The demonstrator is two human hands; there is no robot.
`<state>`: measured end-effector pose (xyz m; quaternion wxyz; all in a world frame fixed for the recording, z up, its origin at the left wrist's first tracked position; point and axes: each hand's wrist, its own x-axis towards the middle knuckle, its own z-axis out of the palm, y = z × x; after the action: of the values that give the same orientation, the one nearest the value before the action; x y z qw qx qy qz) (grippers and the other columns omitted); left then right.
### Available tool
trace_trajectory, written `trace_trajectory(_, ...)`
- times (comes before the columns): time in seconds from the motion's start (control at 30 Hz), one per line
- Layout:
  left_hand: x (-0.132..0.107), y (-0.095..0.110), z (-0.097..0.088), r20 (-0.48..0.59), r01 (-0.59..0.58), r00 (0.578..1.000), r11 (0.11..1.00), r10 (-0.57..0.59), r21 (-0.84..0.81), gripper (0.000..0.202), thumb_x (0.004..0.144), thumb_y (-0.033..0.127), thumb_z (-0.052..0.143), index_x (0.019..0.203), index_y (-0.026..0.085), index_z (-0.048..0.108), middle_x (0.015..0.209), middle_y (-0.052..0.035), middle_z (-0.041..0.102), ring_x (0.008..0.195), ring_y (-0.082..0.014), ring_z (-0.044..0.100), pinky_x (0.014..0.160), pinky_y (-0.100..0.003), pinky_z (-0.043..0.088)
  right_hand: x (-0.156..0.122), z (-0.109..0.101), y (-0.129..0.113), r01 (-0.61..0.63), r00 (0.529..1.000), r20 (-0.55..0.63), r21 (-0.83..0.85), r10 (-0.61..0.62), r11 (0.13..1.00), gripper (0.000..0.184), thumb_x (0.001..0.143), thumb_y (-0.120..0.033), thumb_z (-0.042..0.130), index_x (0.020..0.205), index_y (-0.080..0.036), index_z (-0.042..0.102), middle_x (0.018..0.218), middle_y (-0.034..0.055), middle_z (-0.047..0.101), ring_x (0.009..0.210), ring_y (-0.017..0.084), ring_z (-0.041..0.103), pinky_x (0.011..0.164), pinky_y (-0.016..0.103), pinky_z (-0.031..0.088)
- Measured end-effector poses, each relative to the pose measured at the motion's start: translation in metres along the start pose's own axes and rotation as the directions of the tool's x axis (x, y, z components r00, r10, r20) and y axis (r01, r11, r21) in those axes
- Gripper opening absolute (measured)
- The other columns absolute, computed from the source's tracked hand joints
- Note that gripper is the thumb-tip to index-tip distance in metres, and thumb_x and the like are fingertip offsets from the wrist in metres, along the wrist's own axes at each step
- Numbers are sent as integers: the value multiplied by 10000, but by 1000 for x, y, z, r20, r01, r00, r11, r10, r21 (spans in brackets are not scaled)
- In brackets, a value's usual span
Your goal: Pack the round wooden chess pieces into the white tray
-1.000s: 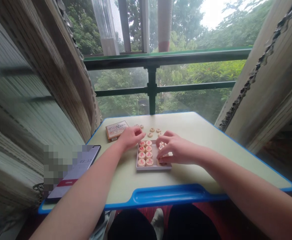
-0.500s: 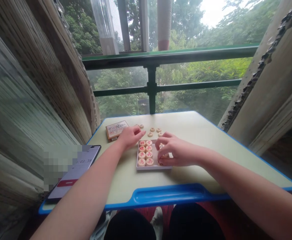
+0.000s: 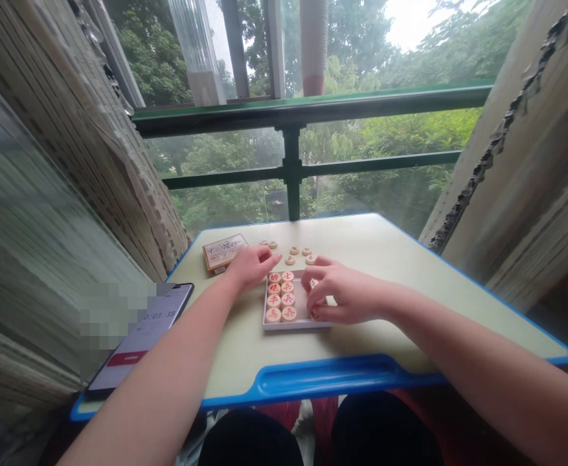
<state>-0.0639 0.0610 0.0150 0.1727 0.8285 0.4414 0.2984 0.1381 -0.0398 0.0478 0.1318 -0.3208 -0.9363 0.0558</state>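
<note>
Where the pale, round, wooden-looking discs with red characters (image 3: 274,300) sit: face up in two columns of four, along the left of a shallow, white, open-topped tray (image 3: 300,303) on the cream, blue-edged worktop (image 3: 230,362).
Right hand (image 3: 342,294): over the tray's right side, fingers and thumb bent down at a half-hidden pale disc (image 3: 315,318) near the front; from here I cannot tell whether they pinch it.
Left hand (image 3: 249,265): well apart from the other, loosely curled by the tray's far left corner, nothing visible in it; I cannot tell if its fingertips meet.
Small pale loose discs (image 3: 294,250): scattered beyond the tray, toward the far edge.
Disc feel: likely light, hard and stiff, not fragile, perhaps a little slippery on the flat faces.
Disc hold: best by the rounded sides, thumb opposite forefinger; the second column offers a freer right side than the hemmed-in left one.
Tray feel: probably light and easily nudged; steady it by its low wall.
</note>
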Motion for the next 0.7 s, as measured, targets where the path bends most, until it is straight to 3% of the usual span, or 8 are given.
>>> trace_trajectory(0.27,-1,2,-1,-3,8,1000,1000,-8,1,376,742,485,481,574,156,553,539,-4,558,541,-128,475,545,-257,352,1,2,1,-13,1000,-14,-22,13,1000,87,682,-182,647,616,-203,699,817,50,584,773,171,448,777,338,371)
trace_trajectory(0.7,1,-1,1,14,5,1000,999,-6,45,328,746,427,467,561,164,531,553,-9,568,549,-132,476,551,-261,344,1,5,5,23,1000,9,-10,-23,1000,127,721,-197,615,614,-199,685,755,36,550,733,151,435,757,316,364)
